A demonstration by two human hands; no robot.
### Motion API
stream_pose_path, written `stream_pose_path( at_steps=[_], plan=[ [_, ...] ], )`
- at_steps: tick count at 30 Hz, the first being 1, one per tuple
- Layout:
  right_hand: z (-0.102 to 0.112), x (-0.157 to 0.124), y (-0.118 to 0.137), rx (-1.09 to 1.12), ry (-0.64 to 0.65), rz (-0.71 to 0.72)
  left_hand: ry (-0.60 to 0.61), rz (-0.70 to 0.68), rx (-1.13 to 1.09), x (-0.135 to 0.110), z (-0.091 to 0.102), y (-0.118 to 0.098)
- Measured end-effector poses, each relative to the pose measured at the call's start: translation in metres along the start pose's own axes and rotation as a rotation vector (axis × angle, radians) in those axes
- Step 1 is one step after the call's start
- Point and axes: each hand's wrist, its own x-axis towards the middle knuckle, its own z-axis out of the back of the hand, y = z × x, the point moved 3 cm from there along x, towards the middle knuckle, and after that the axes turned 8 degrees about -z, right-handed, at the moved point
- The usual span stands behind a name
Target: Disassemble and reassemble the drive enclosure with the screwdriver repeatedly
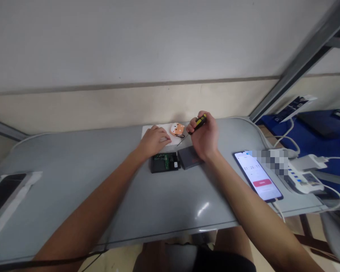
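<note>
My right hand (204,135) is closed round a black and yellow screwdriver (198,122), whose thin shaft points down-left toward the white paper (147,131). My left hand (153,140) rests on that paper with its fingers pinched together at the tips; what they hold, if anything, is too small to name. Just in front of the left hand lies an opened black device (164,162) with a green circuit board showing. Its grey cover (188,157) lies beside it, partly under my right hand. A small orange cartoon figure (177,129) sits on the paper between both hands.
A phone (257,175) showing a timer lies on the grey table (102,181) at the right, its cable hanging off the edge. A white power strip (303,177) with cables is further right. Another dark device on white wrapping (5,194) sits at the left edge.
</note>
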Motion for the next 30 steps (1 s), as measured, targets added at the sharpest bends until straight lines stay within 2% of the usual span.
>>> stream_pose_path(
  at_steps=[5, 11, 15, 22, 30],
  plan=[
    [0.001, 0.001, 0.004, -0.047, -0.004, 0.036, 0.006, -0.011, -0.012, -0.012, 0.004, 0.005],
    [0.0, 0.001, 0.007, -0.07, -0.027, 0.05, -0.088, 0.08, -0.029, -0.057, 0.022, 0.018],
    [-0.006, -0.004, 0.005, -0.071, -0.013, 0.021, -0.066, 0.097, 0.003, -0.075, 0.028, 0.021],
    [-0.01, -0.007, 0.004, -0.029, 0.027, 0.025, -0.015, 0.039, 0.074, -0.077, 0.027, 0.022],
    [-0.006, -0.005, 0.005, -0.048, 0.007, 0.021, -0.144, 0.095, 0.107, -0.06, 0.036, 0.026]
  ],
)
